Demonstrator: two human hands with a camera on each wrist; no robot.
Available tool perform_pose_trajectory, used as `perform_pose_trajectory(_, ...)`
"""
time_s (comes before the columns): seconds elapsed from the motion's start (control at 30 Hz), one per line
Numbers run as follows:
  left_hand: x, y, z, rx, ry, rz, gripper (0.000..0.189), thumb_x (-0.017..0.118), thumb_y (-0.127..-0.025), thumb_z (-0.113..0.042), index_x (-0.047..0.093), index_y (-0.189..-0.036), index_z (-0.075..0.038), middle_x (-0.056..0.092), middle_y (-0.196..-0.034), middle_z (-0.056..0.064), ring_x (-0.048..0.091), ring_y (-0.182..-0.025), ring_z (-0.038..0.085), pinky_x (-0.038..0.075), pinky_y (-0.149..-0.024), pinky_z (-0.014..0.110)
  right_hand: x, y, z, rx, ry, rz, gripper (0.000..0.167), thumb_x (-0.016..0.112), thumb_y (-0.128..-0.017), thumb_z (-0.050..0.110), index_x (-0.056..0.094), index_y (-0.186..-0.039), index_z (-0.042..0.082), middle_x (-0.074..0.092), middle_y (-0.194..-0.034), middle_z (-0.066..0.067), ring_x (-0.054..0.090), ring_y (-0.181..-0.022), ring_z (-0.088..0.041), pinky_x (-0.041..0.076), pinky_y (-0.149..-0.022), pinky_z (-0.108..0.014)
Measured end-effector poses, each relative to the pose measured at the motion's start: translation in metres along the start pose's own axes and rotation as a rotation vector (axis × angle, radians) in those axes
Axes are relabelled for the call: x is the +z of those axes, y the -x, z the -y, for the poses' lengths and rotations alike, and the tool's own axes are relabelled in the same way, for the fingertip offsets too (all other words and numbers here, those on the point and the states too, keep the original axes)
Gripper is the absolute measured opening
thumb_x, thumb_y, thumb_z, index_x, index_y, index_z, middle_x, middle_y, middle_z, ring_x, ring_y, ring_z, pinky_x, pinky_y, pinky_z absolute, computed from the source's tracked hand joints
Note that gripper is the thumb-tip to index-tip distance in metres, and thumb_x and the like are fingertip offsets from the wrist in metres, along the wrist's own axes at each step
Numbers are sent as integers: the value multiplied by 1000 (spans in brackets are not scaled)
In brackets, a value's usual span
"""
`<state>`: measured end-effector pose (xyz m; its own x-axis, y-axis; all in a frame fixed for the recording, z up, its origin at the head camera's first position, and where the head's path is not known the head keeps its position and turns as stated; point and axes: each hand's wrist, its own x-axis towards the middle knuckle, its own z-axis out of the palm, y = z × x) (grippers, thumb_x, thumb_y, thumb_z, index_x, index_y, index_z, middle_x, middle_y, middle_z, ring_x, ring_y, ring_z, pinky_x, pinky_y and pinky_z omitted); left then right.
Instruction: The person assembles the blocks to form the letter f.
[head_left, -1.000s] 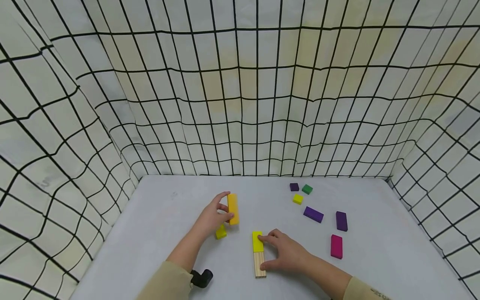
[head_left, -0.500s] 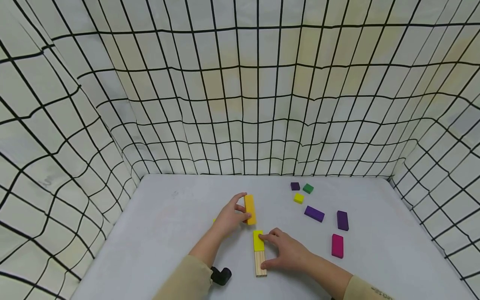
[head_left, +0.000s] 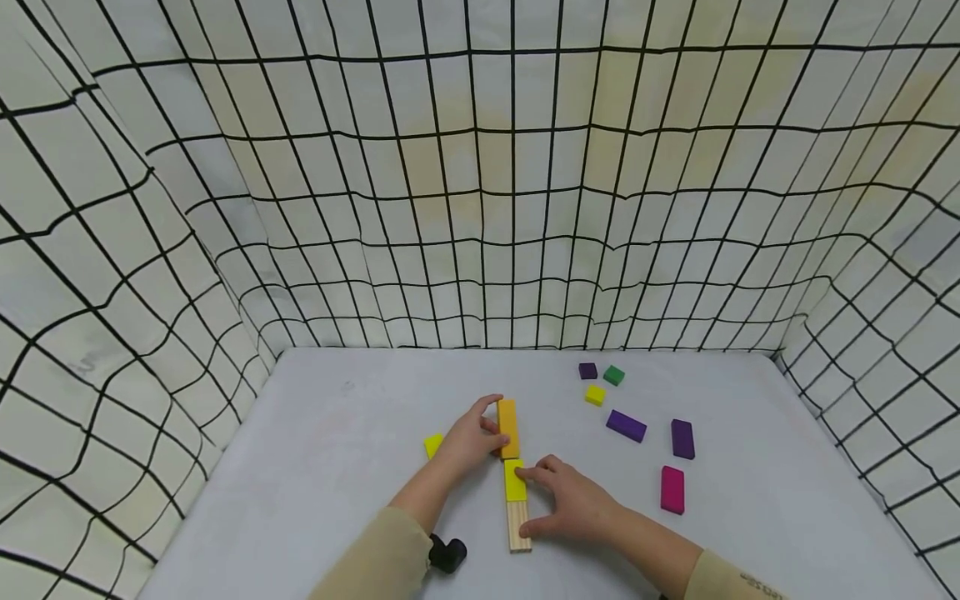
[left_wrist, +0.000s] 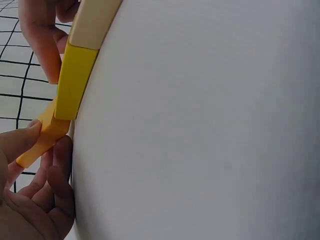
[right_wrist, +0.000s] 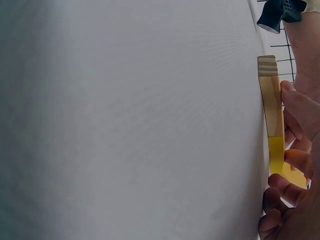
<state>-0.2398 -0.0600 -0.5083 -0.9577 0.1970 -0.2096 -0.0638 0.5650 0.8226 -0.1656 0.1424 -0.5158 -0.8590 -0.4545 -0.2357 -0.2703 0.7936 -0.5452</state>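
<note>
Yellow stray block (head_left: 432, 445) lay off left; beside it, the left hand (head_left: 471, 437) pinched the orange block (head_left: 508, 429), its near end seemingly touching the yellow middle block (head_left: 515, 487). That one already abutted the bare-wood block (head_left: 518, 529); the row looked nearly aligned! Spread wide, the right hand (head_left: 576, 502) touched those two; the loose blocks (head_left: 626, 425) lay outside.

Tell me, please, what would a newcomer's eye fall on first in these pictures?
Probably the orange block, the yellow block and the bare wooden block, lined up at the lower middle of the head view. There the left hand pinches the orange block, while the right hand touches the other two. Next, perhaps, the black net rising behind the white table, filling the upper part of that view.
</note>
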Motion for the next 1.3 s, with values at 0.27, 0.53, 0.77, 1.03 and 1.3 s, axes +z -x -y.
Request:
perform_pose_trajectory(0.27,1,-2,-2,15,-41,34,71,76,-88,-21,41,-149,-26,62,-97,2,58,-81,19,51,-75,34,-1,0,1,-4,0,-11,80,80,-70,62,58,-140,29,53,-120,1,52,-102,-16,53,-94,-44)
perform_pose_trajectory(0.53,0,-4,-3,21,-60,58,70,76,-89,-21,41,-149,-21,62,-92,1,58,-78,18,50,-71,32,0,-1,-1,-13,3,-17,81,79,-70,63,58,-140,28,53,-120,1,52,-102,-17,52,-94,-44)
perform_pose_trajectory(0.77,-2,-7,-7,6,-129,71,68,77,-88,-25,45,-147,-18,57,-89,4,52,-74,19,43,-63,29,0,-1,-2,-12,6,-18,81,78,-71,64,57,-141,29,53,-121,3,52,-103,-16,52,-95,-43)
perform_pose_trajectory(1.03,-7,-10,-10,1,-204,122,67,77,-87,-27,48,-145,-13,57,-87,5,51,-74,20,42,-64,31,1,-1,-1,-5,4,-18,80,79,-70,63,57,-140,29,52,-120,3,52,-103,-16,52,-95,-43)
perform_pose_trajectory(1.3,-6,-12,-10,-4,-216,132,67,77,-87,-27,49,-145,-12,56,-84,5,51,-73,20,41,-64,31,1,0,-1,-15,11,-26,80,79,-71,63,57,-140,29,52,-120,3,52,-102,-16,52,-95,-43)
